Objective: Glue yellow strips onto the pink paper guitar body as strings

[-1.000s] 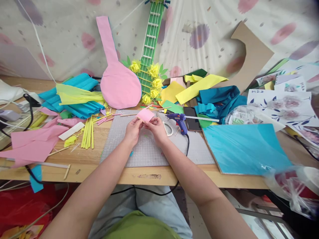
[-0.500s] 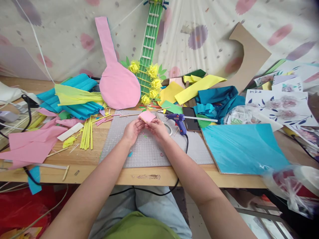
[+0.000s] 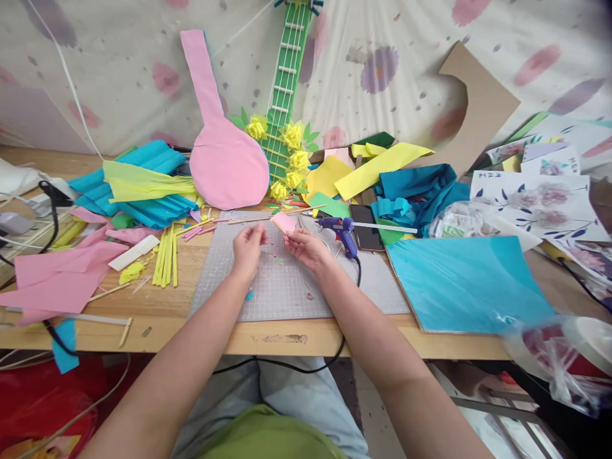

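A small pink piece (image 3: pixel 284 222) is pinched in my right hand (image 3: pixel 306 247) above the grey cutting mat (image 3: pixel 282 299). Just left of it, my left hand (image 3: pixel 248 247) is closed, fingertips together; whatever it may hold is too small to make out. Tiny pink, green and blue scraps lie on the mat. To the right of my right hand rests a purple glue gun (image 3: pixel 345 236) with a clear stick in its back. A white ring-shaped object is partly hidden behind my right hand.
Behind the mat stand a pink guitar shape (image 3: pixel 229 166) and a green strummed instrument (image 3: pixel 285 89) with yellow flowers. Yellow strips (image 3: pixel 166 258) and pink paper (image 3: pixel 62 274) lie left. A phone (image 3: pixel 367 229) and blue board (image 3: pixel 468 284) are at right.
My left hand has let go of the pink piece and moved left, its fingers now closed. The piece stays in my right hand, turned a little.
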`<state>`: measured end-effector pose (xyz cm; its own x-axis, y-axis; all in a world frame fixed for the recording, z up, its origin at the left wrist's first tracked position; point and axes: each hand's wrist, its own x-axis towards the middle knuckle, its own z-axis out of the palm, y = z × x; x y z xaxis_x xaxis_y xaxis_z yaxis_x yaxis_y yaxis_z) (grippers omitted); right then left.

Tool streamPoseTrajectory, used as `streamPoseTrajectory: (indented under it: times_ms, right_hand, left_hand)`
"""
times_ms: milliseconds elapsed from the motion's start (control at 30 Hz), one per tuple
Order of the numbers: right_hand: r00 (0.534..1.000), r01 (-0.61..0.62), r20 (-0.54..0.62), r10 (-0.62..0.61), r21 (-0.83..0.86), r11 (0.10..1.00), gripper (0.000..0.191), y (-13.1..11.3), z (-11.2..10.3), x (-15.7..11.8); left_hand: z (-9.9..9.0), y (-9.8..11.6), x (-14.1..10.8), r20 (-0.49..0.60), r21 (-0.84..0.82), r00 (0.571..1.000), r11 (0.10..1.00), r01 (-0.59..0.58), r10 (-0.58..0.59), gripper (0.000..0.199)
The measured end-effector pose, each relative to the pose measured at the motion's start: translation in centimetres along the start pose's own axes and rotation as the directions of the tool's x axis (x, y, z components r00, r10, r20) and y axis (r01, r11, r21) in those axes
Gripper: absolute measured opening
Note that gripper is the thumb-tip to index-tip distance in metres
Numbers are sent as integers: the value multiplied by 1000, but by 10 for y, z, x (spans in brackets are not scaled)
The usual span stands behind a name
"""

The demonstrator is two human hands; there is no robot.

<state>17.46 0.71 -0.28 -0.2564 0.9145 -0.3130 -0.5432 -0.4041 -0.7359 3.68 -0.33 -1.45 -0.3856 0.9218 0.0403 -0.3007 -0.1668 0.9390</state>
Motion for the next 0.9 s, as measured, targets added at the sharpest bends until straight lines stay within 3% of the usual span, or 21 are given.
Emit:
streamPoseTrajectory:
  times_ms: [100,167,233,300,367,433,733,900]
  right_hand:
    - [1000,5,-5,-6,-32,999,22,0,0,0]
    - [1000,4,12,-3,-48,999,23,0,1,0]
    - [1000,-3,29,5,-51,999,24,0,1,0]
    - [999,-10,38,11,-42,999,23,0,1,0]
    - [999,-14,44,15,-26,1000,21,1,1,-1]
    - [998,-21,55,22,-11,1000,20,1,1,-1]
    - [979,-142,148,141,-2,990,14,-2,0,-3]
    - [984,-113,128,121,-61,992,15,-2,1,-3]
  left_hand:
    - [-9,5,12,-246,-62,962,988,-141,121,34]
    - [-13,8,18,-300,-71,944,984,-165,137,35]
    - [-14,9,18,-188,-46,976,992,-118,107,29]
    - [-10,8,12,43,-15,999,1000,-7,7,26]
    - [-5,6,5,232,-2,968,995,101,-98,30]
    - [-1,4,-1,311,-19,940,988,156,-143,34]
    - [0,1,-1,258,-92,958,985,149,-121,31]
    - [2,2,-4,250,-82,961,986,145,-120,32]
